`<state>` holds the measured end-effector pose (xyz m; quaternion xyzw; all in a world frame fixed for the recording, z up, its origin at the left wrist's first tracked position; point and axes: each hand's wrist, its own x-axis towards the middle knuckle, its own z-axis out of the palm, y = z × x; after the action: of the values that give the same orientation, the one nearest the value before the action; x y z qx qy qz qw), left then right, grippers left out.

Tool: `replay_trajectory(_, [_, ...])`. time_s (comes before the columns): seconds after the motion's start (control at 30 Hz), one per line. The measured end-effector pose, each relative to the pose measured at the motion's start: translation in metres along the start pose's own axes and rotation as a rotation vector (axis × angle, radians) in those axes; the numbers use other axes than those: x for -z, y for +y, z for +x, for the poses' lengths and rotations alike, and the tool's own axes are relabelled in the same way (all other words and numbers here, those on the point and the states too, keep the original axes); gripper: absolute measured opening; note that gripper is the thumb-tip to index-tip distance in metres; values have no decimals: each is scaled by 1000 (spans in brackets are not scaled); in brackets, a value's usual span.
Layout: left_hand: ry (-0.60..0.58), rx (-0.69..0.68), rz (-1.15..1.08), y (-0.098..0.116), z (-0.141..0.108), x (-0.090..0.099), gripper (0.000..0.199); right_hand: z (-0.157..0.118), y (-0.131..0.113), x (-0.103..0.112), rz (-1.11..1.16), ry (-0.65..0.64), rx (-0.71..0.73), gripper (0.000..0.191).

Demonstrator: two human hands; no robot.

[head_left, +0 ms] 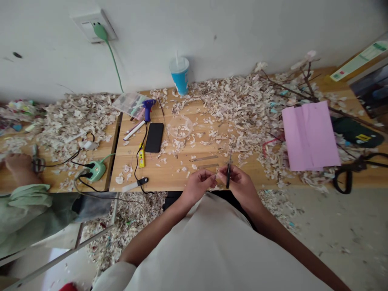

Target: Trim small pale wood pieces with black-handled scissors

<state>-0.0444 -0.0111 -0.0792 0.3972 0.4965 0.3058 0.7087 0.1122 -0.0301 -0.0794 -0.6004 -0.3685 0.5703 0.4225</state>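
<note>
At the table's front edge my right hand (pixel 241 184) is closed round a slim, dark, pointed tool (pixel 228 171). The tool stands nearly upright with its thin tip pointing away from me; its exact kind does not show. Close beside it, my left hand (pixel 199 184) has thumb and fingers pinched together. Anything in that pinch is too small to make out. The fingertips of both hands almost meet. Just beyond them lie thin grey strips (pixel 207 158) on the wood. Pale shavings (pixel 242 117) are scattered around.
A phone (pixel 154 137), a purple glue gun (pixel 148 109) and a blue cup (pixel 181 76) stand or lie left of centre. Rightward are pink paper (pixel 311 137), large black scissors (pixel 351 171) and branches (pixel 307 83). At far left, another person's hand (pixel 18 163) rests near a green power adapter (pixel 96 170).
</note>
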Motion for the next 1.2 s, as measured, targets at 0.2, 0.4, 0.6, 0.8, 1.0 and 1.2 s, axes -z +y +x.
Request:
replay_trajectory(0.2, [-32,4,-24,3,-2,3,32,-4,-1,-2,-67,46,22,33])
replay_trajectory(0.4, [-33,72,-63,5,-5,-1,30,-9,1,-2,-113,55,31,32])
replay_trajectory(0.6, [-41,120,-107,5,-5,-4,37,-7,1,-1,-136,75,32,34])
replay_trajectory(0.8, [-65,137,-174,3,-4,-3,40,-5,3,2,-194,77,38,32])
replay_trajectory(1.0, [2,53,-84,0,-5,0,34,-1,7,1,-225,37,68,35])
replay_trajectory(1.2, [27,-52,72,-1,-11,8,28,4,1,-5,-199,-61,72,35])
